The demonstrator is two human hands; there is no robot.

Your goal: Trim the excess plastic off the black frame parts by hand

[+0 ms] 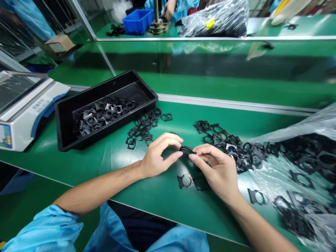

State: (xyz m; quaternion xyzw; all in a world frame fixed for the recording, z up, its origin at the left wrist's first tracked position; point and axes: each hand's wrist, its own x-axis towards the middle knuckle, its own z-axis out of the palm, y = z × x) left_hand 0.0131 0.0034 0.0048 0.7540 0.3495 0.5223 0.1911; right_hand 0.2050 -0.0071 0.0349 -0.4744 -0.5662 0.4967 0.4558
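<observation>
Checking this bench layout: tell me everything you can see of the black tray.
The shallow rectangular black plastic tray lies angled on the green bench top, beside the white scale. It has raised walls and a stepped inner floor. A loose heap of flat black frame-shaped parts sits inside it. The left hand is near but not touching.

This was a factory line: green workbenches (pixel 157 206), a scale (pixel 23 108), a black tray (pixel 65 117) of plastic parts (pixel 101 115), a blue-smocked co-worker (pixel 182 8).
</observation>
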